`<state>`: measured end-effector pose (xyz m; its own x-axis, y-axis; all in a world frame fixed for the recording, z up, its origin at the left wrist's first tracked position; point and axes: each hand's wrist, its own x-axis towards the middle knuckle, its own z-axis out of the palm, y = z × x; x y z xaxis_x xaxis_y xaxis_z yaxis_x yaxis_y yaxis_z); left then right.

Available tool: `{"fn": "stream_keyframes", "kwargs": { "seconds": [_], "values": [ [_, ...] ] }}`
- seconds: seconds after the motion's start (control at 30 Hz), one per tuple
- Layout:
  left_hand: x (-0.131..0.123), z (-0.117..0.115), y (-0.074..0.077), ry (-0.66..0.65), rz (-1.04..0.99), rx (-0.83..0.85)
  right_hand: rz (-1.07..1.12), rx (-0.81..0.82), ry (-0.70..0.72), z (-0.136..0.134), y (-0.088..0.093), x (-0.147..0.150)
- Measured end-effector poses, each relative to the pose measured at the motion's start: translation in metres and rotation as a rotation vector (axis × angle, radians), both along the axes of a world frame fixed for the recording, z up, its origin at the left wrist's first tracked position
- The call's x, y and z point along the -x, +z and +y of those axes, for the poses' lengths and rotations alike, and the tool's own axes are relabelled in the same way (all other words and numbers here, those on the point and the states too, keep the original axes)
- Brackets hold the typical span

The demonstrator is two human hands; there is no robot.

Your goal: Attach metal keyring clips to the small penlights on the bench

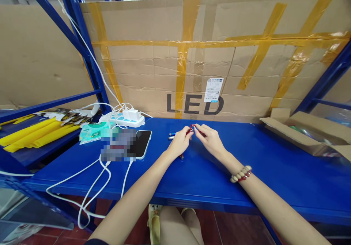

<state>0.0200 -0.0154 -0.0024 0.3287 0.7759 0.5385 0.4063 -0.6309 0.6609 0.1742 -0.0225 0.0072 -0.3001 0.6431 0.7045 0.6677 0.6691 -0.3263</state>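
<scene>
Both hands meet above the blue shelf top (219, 172), near its middle. My left hand (179, 142) is closed in a pinch on one end of a thin dark-red piece (192, 126). The other end sits between the closed fingers of my right hand (211, 139). The piece curves up between the fingertips, too small to name its kind. Just left of my left hand lie slim pen-like sticks (171, 138), one blue and one silvery, partly covered by the hand. Under my left wrist shows the dark tip of another slim object (181, 157).
A phone (142, 142) with white cables, a power strip (131, 119) and a green packet (94, 131) are at left, beside yellow tubes (46, 133). An open carton (307, 135) stands right. Behind is a large taped cardboard sheet (153, 73).
</scene>
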Motion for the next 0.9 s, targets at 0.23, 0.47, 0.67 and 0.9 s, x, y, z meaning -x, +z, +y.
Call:
{"fn": "stream_keyframes", "kwargs": {
  "seconds": [0.23,0.47,0.67,0.9],
  "values": [
    [0.004,0.000,0.001,0.140,0.131,0.041,-0.088,0.079,-0.037,0.001,-0.001,-0.001],
    [0.013,-0.001,0.004,0.303,0.471,0.075,-0.402,0.311,-0.173,0.001,-0.003,-0.002],
    [0.015,0.002,0.005,0.347,0.541,0.098,-0.472,0.399,-0.198,0.001,-0.004,0.000],
    [0.016,0.002,0.008,0.384,0.634,0.038,-0.383,0.368,-0.218,0.004,-0.005,-0.001]
  ]
}}
